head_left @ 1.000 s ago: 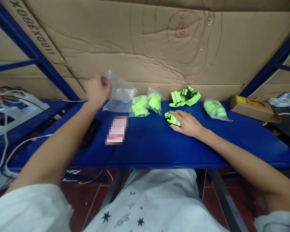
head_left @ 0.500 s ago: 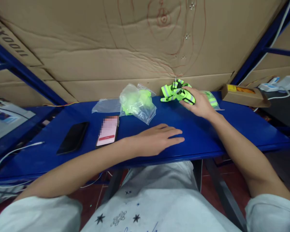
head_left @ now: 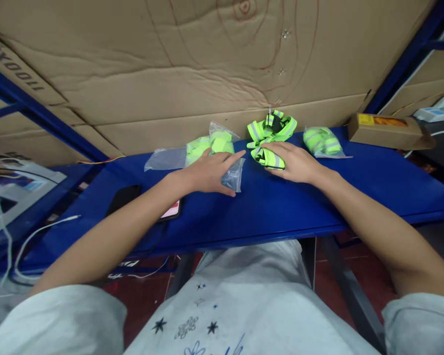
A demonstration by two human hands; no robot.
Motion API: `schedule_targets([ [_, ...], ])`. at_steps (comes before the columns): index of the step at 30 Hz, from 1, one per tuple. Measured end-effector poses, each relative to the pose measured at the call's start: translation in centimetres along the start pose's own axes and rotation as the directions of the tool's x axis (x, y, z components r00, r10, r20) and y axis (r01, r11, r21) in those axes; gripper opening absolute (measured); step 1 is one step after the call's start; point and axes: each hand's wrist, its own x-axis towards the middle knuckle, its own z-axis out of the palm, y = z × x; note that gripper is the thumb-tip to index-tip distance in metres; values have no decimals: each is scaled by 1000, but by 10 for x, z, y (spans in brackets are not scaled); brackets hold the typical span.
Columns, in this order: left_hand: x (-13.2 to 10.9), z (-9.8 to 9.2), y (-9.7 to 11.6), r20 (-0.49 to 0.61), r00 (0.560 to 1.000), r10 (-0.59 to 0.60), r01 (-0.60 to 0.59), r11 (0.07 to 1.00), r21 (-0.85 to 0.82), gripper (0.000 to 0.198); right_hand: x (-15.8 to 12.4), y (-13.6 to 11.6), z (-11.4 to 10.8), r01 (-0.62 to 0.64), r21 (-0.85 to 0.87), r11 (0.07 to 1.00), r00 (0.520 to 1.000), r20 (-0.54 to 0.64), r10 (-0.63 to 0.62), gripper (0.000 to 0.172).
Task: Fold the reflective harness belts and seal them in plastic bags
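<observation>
My right hand (head_left: 286, 160) has its fingers wrapped round the near, rolled part of a neon-yellow strap bundle with grey stripes (head_left: 272, 129). Loose loops of the bundle lie behind that hand, against the cardboard. My left hand (head_left: 214, 171) is spread, palm down, over the near side of a clear plastic bag with neon-yellow material (head_left: 222, 143). Part of the bag shows beyond its fingers. To the right of the bundle lies another clear bag with a folded yellow strap (head_left: 322, 141).
A dark phone (head_left: 122, 198) and a lit phone (head_left: 173, 210) lie beside my left forearm on the blue table (head_left: 281, 212). An open cardboard box (head_left: 387, 130) stands at the right. Cardboard (head_left: 133, 64) rises behind; white cables are at the left.
My left hand has moved forward from the table's front to the plastic bag. My right hand has come nearer and left, with the rolled strap part. The view has shifted slightly.
</observation>
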Motion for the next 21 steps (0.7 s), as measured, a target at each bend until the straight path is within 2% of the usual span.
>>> schedule_targets([
  [5, -9, 0, 3, -199, 980, -18, -7, 992, -124, 118, 0, -13, 0, 137, 9, 991, 991, -3, -137, 74],
  [8, -6, 2, 8, -263, 964, -29, -17, 985, -172, 120, 0, -22, 2, 181, 25, 983, 983, -23, -181, 72],
  [12, -1, 8, 21, -216, 976, -12, -18, 990, -137, 124, 0, -27, 6, 225, 64, 972, 974, -28, -223, 71],
  [15, 2, 18, 28, -140, 990, -3, -19, 987, -157, 137, -1, -26, 10, 240, 72, 968, 971, -20, -239, 68],
  [17, 6, 25, 29, -129, 992, 2, -24, 986, -166, 141, -1, -25, 14, 244, 61, 968, 970, -18, -243, 64],
  [21, 11, 37, 28, -177, 984, 18, -41, 991, -127, 120, 0, -30, 23, 212, 4, 977, 977, -11, -212, 63],
])
